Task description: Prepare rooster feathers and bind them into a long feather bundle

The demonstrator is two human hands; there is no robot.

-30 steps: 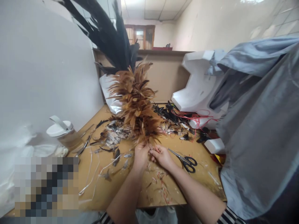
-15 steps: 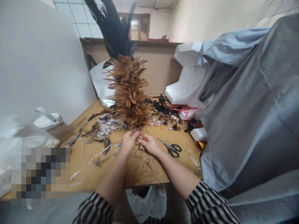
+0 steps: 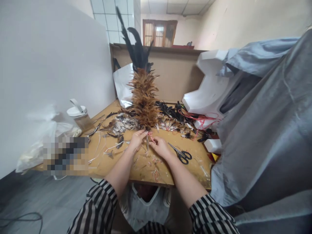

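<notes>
A tall bundle of brown feathers [image 3: 145,97] with long black feathers [image 3: 138,48] at its top rises above the table, its lower end towards me. My left hand [image 3: 138,139] pinches the base of the bundle, where a thin stem points down. Just right of it, my right hand [image 3: 160,146] is closed on a red string [image 3: 152,137] that runs to the base. Black-handled scissors [image 3: 181,154] lie right of my right hand. Red thread scraps [image 3: 155,172] are scattered below my hands.
Grey-white feathers [image 3: 124,124] lie to the left, black feathers [image 3: 170,111] behind right, near red string [image 3: 207,119]. A lidded container [image 3: 79,117] and plastic bag [image 3: 51,139] stand left. Grey cloth [image 3: 265,130] hangs at the right. An open bin [image 3: 146,208] is below the table edge.
My right hand has moved a little away from my left, with red string now visible between them. The view has shifted, and the bundle appears farther right and lower at its top.
</notes>
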